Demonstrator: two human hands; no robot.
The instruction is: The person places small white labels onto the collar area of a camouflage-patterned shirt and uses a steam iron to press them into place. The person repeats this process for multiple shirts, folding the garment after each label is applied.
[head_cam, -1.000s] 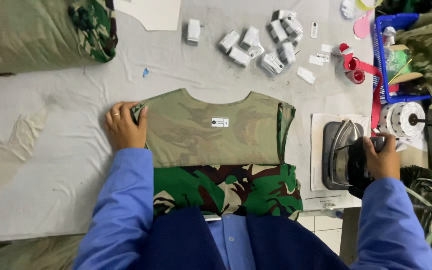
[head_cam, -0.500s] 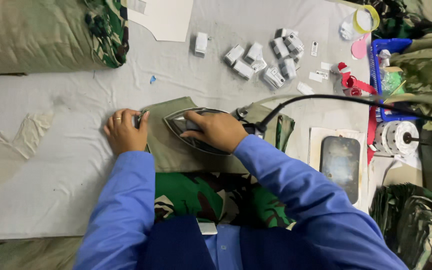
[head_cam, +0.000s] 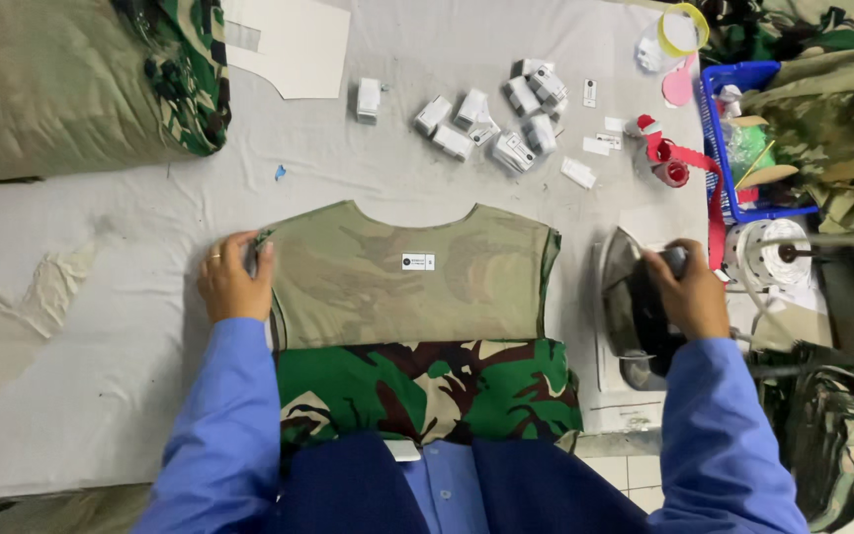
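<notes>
Garment (head_cam: 397, 287) on table (head_cam: 101, 326); iron (head_cam: 635, 307) right of garment.
</notes>
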